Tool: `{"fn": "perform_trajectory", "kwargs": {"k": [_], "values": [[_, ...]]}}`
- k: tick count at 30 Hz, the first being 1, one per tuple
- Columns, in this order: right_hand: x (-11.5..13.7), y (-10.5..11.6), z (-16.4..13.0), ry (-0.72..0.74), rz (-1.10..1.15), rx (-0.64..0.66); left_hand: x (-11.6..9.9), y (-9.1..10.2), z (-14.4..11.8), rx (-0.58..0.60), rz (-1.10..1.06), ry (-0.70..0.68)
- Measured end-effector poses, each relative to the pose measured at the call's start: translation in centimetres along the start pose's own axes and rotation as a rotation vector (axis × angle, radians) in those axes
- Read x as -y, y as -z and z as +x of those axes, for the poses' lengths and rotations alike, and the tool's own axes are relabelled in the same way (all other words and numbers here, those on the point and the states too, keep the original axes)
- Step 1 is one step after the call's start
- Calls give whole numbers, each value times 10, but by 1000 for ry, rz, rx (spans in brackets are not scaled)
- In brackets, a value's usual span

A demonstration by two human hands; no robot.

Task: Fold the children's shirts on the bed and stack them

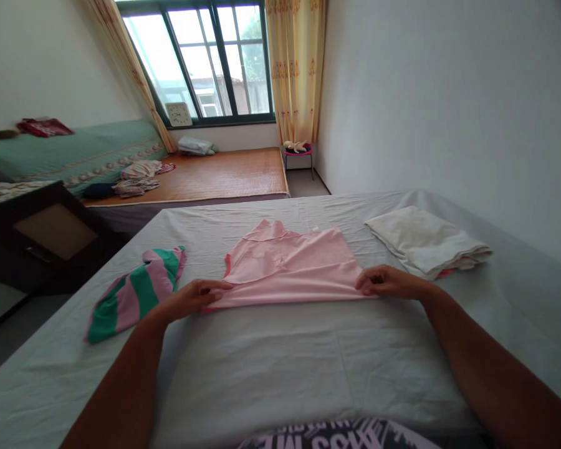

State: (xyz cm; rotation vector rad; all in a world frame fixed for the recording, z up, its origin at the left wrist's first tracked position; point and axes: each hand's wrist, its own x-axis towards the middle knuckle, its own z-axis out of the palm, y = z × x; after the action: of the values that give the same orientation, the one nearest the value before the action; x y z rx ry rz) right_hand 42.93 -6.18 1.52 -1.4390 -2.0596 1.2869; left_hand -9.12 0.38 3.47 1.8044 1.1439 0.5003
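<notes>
Pink garment (292, 265) lies flat on the grey-white bed sheet (285, 368), centre of the bed, partly folded, near edge doubled over. Left hand (194, 296) pinches the near-left corner, fingers closed on the fabric. Right hand (387, 280) grips the near-right corner, fingers curled together on the hem. Green-and-pink striped cloth (135, 290) lies to the left, apart from the garment. Folded white cloth (425, 240) sits to the far right, near the wall. Far across the room: window (206, 59), yellow curtain (297, 68).
</notes>
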Motion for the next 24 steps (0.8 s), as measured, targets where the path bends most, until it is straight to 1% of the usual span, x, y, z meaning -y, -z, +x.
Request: {"fn": "perform_trajectory", "kwargs": {"k": [1,2,3,4,6,7,8,9,11,12,13,15,17,19,21,22,24], "values": [[0,2,-3,-11,-13,29,1,3,-2,45,41,7],[0,4,-4,-26,-46,25,2,5,-3,69,108,12],[0,5,-5,-41,-101,-28,2,6,-3,54,188,10],[2,5,-4,-54,-174,-129,1,5,-1,-15,256,-4],[8,0,3,-41,-329,-398,-2,-4,5,-199,362,-74],[12,-5,8,0,-390,-506,-5,-12,9,-262,395,-130],[17,-12,14,65,-433,-559,-8,-22,14,-282,417,-192],[21,-20,19,148,-464,-548,-11,-32,18,-256,438,-254],[27,-35,29,301,-525,-407,-15,-51,26,-140,501,-337],[28,-41,32,333,-561,-340,-17,-57,29,-81,545,-349],[27,-44,33,329,-596,-297,-17,-59,31,-31,592,-345],[21,-40,34,247,-641,-296,-18,-54,36,30,676,-299],[14,-25,36,135,-657,-334,-18,-35,44,41,737,-231],[8,-3,42,47,-662,-366,-18,-13,59,-4,776,-170],[4,19,55,-4,-657,-419,-17,7,80,-80,801,-138],[3,29,64,-18,-650,-450,-16,13,93,-115,801,-120],[2,43,86,-45,-639,-505,-12,19,121,-162,781,-65]]}}
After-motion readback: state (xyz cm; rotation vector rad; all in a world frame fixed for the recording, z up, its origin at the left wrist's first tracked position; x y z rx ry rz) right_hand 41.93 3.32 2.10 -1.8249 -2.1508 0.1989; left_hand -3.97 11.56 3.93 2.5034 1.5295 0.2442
